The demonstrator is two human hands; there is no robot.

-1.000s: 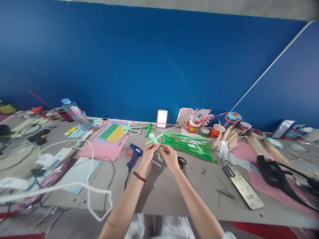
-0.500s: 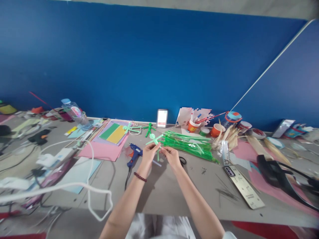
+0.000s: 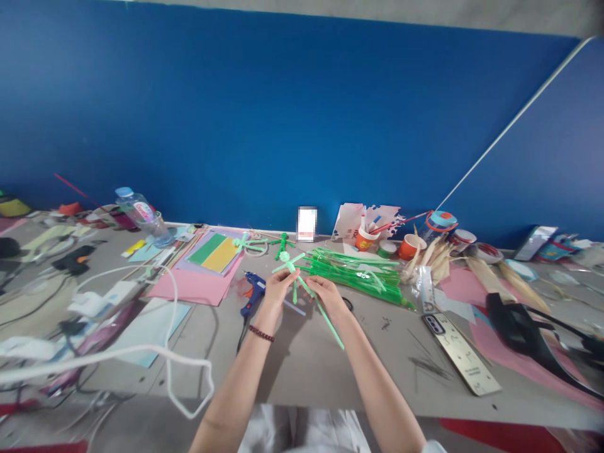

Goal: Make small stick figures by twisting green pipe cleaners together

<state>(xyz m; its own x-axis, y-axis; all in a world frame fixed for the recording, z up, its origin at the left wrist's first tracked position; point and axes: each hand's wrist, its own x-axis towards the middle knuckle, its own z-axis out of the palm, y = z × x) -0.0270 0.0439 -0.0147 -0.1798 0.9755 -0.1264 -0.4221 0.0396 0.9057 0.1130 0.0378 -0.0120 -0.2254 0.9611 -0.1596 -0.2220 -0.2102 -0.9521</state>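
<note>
A light-green pipe cleaner figure (image 3: 289,267) with a round head and outstretched arms is pinched at its body by my left hand (image 3: 278,292). Closed around one of its leg strands is my right hand (image 3: 326,296); a long straight length of pipe cleaner (image 3: 333,328) runs out below those fingers toward the lower right. A shorter leg hangs between the hands. Just beyond them stands a dark-green pipe cleaner figure (image 3: 283,243). Another light-green figure (image 3: 246,243) lies to its left. Right of my hands is a bundle of green pipe cleaners (image 3: 361,274).
A blue glue gun (image 3: 255,290) lies left of my hands. Black scissors (image 3: 348,304) are partly hidden by my right hand. Coloured paper (image 3: 202,286), a bottle (image 3: 144,214) and a white cable (image 3: 172,352) occupy the left side. On the right lies a patterned phone (image 3: 462,355).
The figure and my left hand have shifted slightly left. A long pipe cleaner end now extends from my right hand toward the lower right.
</note>
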